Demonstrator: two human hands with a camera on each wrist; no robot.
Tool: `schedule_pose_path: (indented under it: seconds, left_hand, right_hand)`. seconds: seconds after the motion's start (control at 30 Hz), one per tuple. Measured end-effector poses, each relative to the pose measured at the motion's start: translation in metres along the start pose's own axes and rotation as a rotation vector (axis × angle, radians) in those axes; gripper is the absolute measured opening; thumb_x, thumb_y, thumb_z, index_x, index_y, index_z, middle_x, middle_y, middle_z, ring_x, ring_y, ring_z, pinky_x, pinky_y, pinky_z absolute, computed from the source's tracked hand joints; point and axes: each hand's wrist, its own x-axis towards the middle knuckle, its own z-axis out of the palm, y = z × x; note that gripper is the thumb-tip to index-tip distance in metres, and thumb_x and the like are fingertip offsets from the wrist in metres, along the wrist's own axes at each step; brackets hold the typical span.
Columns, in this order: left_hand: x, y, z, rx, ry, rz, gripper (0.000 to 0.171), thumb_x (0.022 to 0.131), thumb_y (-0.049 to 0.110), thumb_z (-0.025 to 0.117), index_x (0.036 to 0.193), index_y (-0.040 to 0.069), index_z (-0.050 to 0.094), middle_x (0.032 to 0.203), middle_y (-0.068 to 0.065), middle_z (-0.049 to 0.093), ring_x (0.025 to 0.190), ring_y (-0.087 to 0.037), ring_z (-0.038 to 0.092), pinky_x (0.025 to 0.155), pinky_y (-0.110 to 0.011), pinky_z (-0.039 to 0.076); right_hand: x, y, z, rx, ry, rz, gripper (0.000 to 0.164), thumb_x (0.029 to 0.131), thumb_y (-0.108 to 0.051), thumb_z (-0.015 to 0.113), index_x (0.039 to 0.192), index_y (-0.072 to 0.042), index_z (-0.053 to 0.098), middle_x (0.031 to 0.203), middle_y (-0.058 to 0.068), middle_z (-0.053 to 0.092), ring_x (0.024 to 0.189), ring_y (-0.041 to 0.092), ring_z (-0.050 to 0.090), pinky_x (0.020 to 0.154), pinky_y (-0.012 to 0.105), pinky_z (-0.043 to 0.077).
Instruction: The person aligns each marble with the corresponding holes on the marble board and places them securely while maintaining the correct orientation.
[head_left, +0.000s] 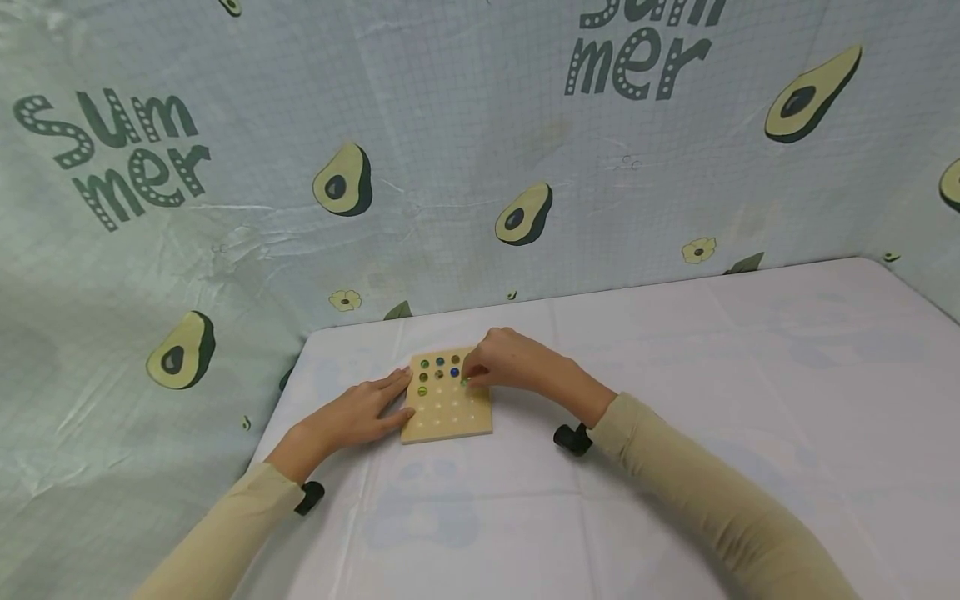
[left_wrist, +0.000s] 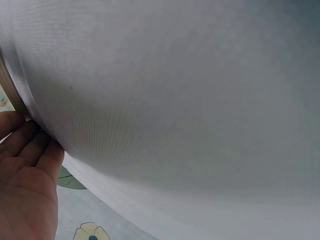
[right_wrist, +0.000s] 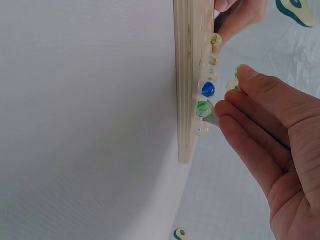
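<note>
A square wooden board (head_left: 454,425) with rows of round hollows lies on the table. Several glass marbles sit in its far rows, among them a blue marble (right_wrist: 208,89) and a green-streaked marble (right_wrist: 203,108). My left hand (head_left: 367,408) rests against the board's left edge, fingers extended and thumb apart; in the left wrist view the hand (left_wrist: 25,175) touches the edge. Above the right part of the board, my right hand (head_left: 513,360) pinches a clear greenish marble (right_wrist: 237,72) between thumb and index finger. Its fingers hide the board's far right hollows in the head view.
The board lies near the far left of a table (head_left: 675,400) under a white cloth. Behind it hangs a curtain (head_left: 450,108) printed with avocados and lettering. Dark wrist cameras (head_left: 573,439) sit below both sleeves.
</note>
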Motion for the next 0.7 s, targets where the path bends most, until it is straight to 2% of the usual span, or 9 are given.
schedule_pose_path:
  seconds: [0.23, 0.7]
  left_hand:
    - [-0.0005, 0.0, 0.0, -0.009, 0.008, 0.018, 0.071, 0.106, 0.041, 0.053, 0.156, -0.004, 0.032, 0.16, -0.023, 0.033, 0.146, -0.038, 0.036, 0.114, -0.052, 0.037]
    - [-0.0003, 0.0006, -0.0007, 0.007, 0.014, 0.029, 0.07, 0.106, 0.041, 0.053, 0.156, -0.004, 0.033, 0.16, -0.023, 0.034, 0.146, -0.038, 0.038, 0.114, -0.052, 0.038]
  right_hand:
    - [0.0018, -0.0008, 0.0011, 0.002, 0.003, -0.029, 0.013, 0.092, -0.018, 0.078, 0.101, -0.009, 0.082, 0.092, -0.002, 0.078, 0.076, 0.001, 0.065, 0.072, 0.015, 0.053]
    - [0.0046, -0.0033, 0.0012, 0.009, -0.006, -0.02, 0.015, 0.091, -0.017, 0.078, 0.104, -0.009, 0.082, 0.095, -0.001, 0.078, 0.08, 0.002, 0.068, 0.075, 0.015, 0.054]
